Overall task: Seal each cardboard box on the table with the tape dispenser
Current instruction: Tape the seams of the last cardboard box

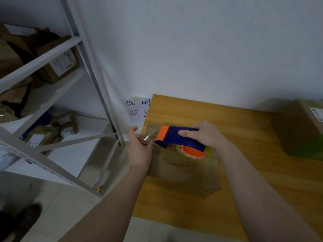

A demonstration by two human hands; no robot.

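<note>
A brown cardboard box (183, 172) lies near the left end of the wooden table (244, 130). My right hand (204, 135) grips the blue and orange tape dispenser (176, 137) over the box's top, its clear tape roll (194, 153) toward me. A strip of clear tape (150, 135) runs from the dispenser's orange end to the box's left edge. There my left hand (139, 147) holds the tape end between thumb and fingers against the box's left side.
A second cardboard box (300, 128) with a label stands at the table's right end. A white metal shelf rack (73, 95) full of parcels stands left of the table. A handwritten paper sign (137, 110) hangs on the wall behind the table's left corner.
</note>
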